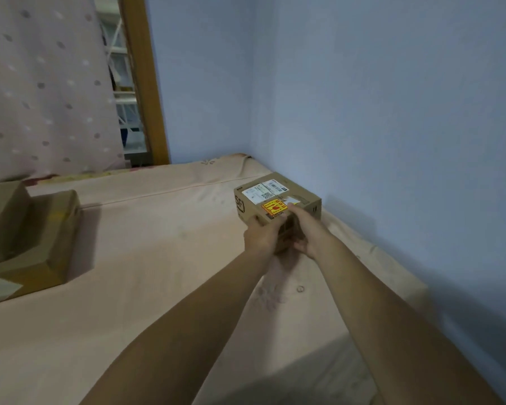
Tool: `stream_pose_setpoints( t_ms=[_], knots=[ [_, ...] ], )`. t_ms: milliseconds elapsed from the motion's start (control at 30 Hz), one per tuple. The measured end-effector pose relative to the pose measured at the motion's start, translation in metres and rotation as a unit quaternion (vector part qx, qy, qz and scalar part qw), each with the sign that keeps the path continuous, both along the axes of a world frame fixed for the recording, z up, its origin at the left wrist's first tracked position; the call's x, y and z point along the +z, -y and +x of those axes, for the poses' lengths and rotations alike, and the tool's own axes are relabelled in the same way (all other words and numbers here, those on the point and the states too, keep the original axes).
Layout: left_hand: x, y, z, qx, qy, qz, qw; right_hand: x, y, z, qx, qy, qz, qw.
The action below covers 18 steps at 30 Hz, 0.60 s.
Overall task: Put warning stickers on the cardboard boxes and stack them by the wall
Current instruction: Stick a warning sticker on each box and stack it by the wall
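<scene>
matt cardboard box (278,200), cloth sheet (158,244)

Only one camera was there, up on the person's head. It looked forward and down across the bed (158,244) to the corner of the blue wall (377,112). The left hand (260,236) and right hand (306,233) held the cardboard box (278,194) far out, near the middle.

Pale pink flowered bedsheet (158,258), dotted curtain (41,83) beside a wooden window frame (146,83)
</scene>
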State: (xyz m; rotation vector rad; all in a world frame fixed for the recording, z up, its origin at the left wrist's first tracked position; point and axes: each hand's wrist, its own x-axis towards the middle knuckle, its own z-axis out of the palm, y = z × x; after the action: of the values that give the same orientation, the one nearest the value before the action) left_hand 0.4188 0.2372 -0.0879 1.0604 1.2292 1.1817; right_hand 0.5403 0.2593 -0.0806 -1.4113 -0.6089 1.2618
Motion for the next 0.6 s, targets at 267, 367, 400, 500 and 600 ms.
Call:
stream_pose_setpoints(
  t_ms=[267,367,400,500,600],
  knots=[
    [-0.007,-0.065,0.015,-0.022,-0.076,0.021,0.997,-0.010,-0.065,0.020,-0.059,0.156,-0.005,0.986],
    [-0.012,-0.089,0.016,-0.046,-0.068,0.026,0.996,-0.015,-0.080,0.024,-0.072,0.155,0.007,0.985],
    [-0.017,-0.098,0.017,-0.049,-0.063,0.028,0.996,-0.018,-0.087,0.025,-0.075,0.153,0.013,0.985],
    [-0.023,-0.119,0.020,-0.049,-0.064,0.035,0.996,-0.024,-0.106,0.026,-0.085,0.149,0.025,0.985],
    [-0.023,-0.125,0.025,-0.054,-0.092,0.049,0.993,-0.031,-0.123,0.031,-0.099,0.163,0.007,0.982]
  ],
)
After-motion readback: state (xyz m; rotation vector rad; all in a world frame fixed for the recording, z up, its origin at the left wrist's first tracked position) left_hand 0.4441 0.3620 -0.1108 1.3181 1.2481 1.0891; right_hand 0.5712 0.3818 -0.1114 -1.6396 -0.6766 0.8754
